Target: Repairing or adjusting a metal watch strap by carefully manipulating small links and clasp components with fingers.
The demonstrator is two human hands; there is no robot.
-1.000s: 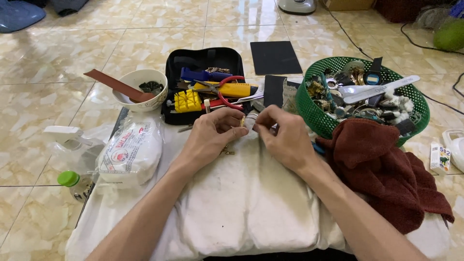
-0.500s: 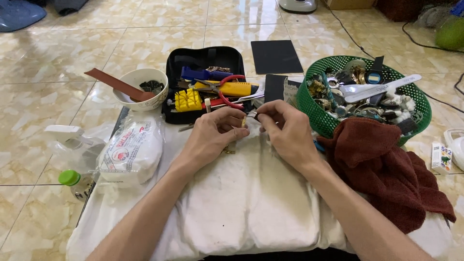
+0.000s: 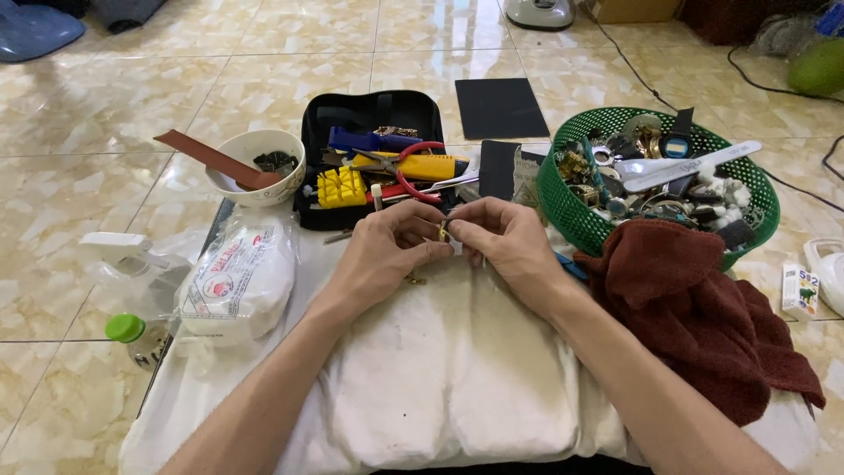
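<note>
My left hand (image 3: 384, 251) and my right hand (image 3: 503, 239) meet over a white folded cloth (image 3: 448, 369), fingertips pinched together on a small metal piece with a gold glint (image 3: 444, 231). What the piece is stays unclear; most of it is hidden by my fingers. Just beyond my hands lies an open black tool case (image 3: 380, 154) with a yellow block, red-handled pliers and a blue tool in it.
A green basket (image 3: 754, 189) of watch parts and a white file stands right, with a dark red towel (image 3: 703, 308) below it. A bowl (image 3: 255, 167) with a brown strip, a white plastic packet (image 3: 236, 281), a green-capped bottle (image 3: 132, 339) and a black mat (image 3: 499, 107) lie around.
Both hands have stayed at the same spot; the fingers have shifted slightly on the small piece.
</note>
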